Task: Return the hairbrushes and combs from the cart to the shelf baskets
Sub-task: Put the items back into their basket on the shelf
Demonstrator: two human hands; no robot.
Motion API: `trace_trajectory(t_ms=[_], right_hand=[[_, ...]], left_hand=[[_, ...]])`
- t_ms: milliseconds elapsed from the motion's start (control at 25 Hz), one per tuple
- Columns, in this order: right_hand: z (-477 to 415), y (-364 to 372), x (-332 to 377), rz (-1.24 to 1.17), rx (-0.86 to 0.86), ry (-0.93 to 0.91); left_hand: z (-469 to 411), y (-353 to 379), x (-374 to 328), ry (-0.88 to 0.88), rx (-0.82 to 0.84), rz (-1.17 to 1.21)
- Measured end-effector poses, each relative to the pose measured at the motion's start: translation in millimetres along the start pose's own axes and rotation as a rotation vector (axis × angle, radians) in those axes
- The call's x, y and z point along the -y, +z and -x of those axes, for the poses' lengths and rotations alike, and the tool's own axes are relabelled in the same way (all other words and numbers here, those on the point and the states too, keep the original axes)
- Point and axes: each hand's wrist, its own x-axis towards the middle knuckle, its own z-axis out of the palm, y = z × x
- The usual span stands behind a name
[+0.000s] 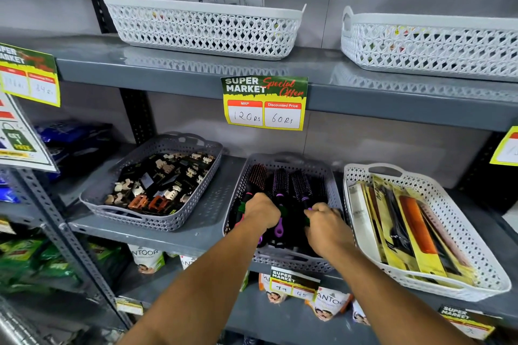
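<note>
Both hands are inside the grey basket [240, 190] in the middle of the lower shelf, where the hairbrushes [281, 185] lie side by side with the bristle heads to the back and the handles to the front. The left hand [261, 211] is closed around something dark among the handles, but I cannot tell exactly which brush. The right hand [325, 218] has its fingers curled down onto the handles at the right side; if it really grips one, I cannot tell.

The brushes look light and stiff, made of hard plastic. The smooth handle is the good place to hold, because the bristles prick and catch on each other. They seem not fragile.

Just to the right stands a white basket [437, 286] with combs [414, 221] in yellow packets, flat and probably slippery. To the left, a grey basket of hair clips [159, 185]. The cart is not in view. The upper shelf and its price tag [265, 102] hang over the baskets, so the hands must enter from the front.
</note>
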Motion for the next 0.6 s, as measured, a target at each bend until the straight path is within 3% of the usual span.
trace_trajectory(t_ms=[280,480,600], right_hand=[[-5,-7,7,-0.016,-0.024,-0.03],[-18,-17,35,-0.026,-0.109,-0.151],[-29,-18,65,-0.03,-0.159,-0.256]], left_hand=[[17,-16,3,0.159,-0.104,-0.238],[28,-58,19,0.365,-0.325,-0.523],[34,-89,40,0.373,-0.441,-0.652]])
